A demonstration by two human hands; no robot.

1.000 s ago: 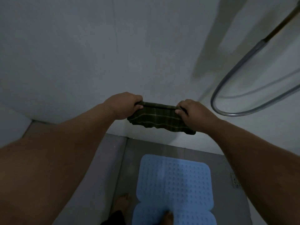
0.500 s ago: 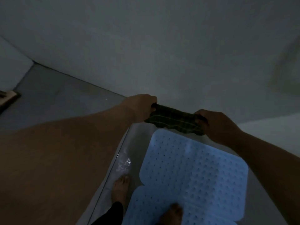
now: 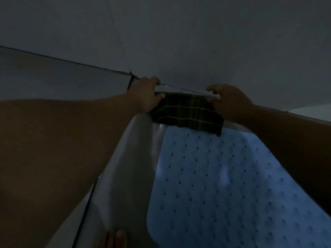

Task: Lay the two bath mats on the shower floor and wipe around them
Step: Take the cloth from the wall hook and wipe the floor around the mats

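The wiping step looks to be in hand: the left hand [image 3: 146,94] and right hand [image 3: 228,102] each pinch an end of one dark plaid cloth [image 3: 187,113], fingers closed on it, at the wall's foot. Just below their fingers lies one blue bath mat [image 3: 223,185]; a second isn't visible. Next, probably press the cloth down and drag it along the shower floor [image 3: 129,167].

Your arms were bare from wrist to frame edge, no sleeves, no watch or band on either wrist. Left hand [image 3: 146,94] and right hand [image 3: 228,101] were ungloved, and no rings showed on the fingers you could see. Toes of a bare foot [image 3: 116,238] sat at the bottom edge, no sock or shoe. Light was too dim and the shot too soft to make out nails or finer marks.
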